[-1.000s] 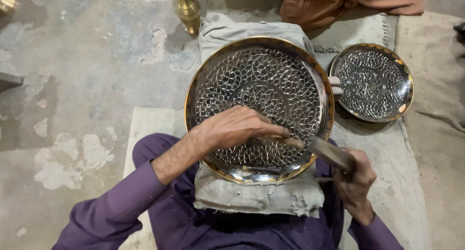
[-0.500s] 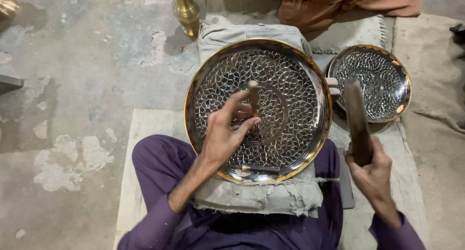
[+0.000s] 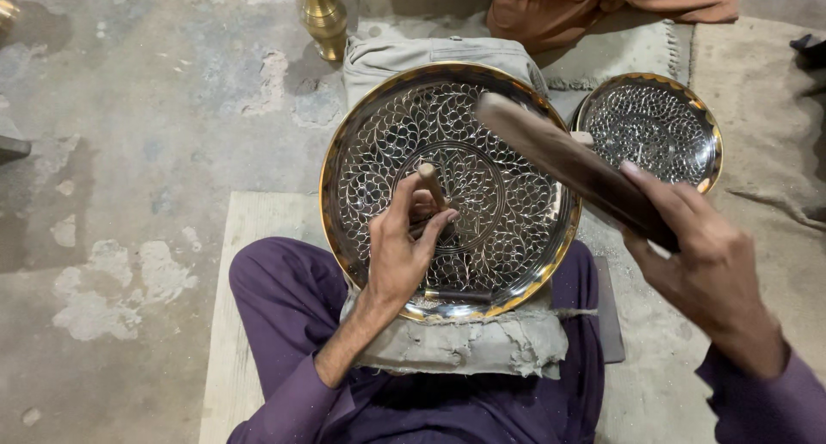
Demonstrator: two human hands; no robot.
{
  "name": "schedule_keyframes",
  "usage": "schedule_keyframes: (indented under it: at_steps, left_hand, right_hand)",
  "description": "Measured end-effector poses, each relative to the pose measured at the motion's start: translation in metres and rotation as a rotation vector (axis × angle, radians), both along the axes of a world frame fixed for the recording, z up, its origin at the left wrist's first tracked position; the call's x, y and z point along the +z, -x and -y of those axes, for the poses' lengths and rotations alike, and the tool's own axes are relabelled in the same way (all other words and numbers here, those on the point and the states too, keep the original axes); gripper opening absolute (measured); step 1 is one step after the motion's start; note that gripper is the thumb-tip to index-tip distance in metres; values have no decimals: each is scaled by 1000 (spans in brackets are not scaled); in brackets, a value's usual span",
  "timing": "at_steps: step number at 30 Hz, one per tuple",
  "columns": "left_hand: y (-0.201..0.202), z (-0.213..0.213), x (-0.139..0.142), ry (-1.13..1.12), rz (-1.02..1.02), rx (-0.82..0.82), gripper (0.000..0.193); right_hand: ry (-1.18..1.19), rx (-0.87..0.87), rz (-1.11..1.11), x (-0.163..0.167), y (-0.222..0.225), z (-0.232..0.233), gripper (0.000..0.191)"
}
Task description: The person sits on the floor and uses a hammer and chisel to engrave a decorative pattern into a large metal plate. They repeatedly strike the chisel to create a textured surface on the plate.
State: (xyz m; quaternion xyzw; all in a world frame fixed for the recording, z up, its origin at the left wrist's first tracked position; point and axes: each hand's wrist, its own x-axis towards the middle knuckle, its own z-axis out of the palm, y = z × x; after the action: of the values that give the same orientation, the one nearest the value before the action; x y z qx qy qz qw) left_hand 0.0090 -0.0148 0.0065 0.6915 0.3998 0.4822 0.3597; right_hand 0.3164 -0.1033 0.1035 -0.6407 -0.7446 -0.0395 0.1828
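Observation:
A large round engraved metal tray (image 3: 379,134) with a brass rim rests tilted on a grey padded block (image 3: 456,345) in my lap. My left hand (image 3: 400,246) pinches a short chisel-like punch (image 3: 430,184) upright against the tray's centre. My right hand (image 3: 697,263) grips a dark wooden mallet (image 3: 559,160), raised over the tray's right side with its head pointing up and left above the punch.
A smaller engraved tray (image 3: 654,130) lies to the right on a mat. A brass vase (image 3: 324,15) stands behind the big tray. An orange cloth (image 3: 602,5) lies at the far edge. Rough concrete floor spreads to the left.
My left hand has set the punch upright at the tray's centre. My right hand has swung the mallet up and over the tray's right side.

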Motion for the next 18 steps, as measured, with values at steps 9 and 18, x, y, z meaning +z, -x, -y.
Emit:
schedule_keyframes:
  at_steps: [9,18]
  left_hand:
    - [-2,-3,-14,-77,-16,4,46]
    - [-2,-1,-7,-25,-40,-21,39]
  right_hand:
    - [-151,168,288,63,45,-41,60]
    - [-103,204,538,93,61,-61,57]
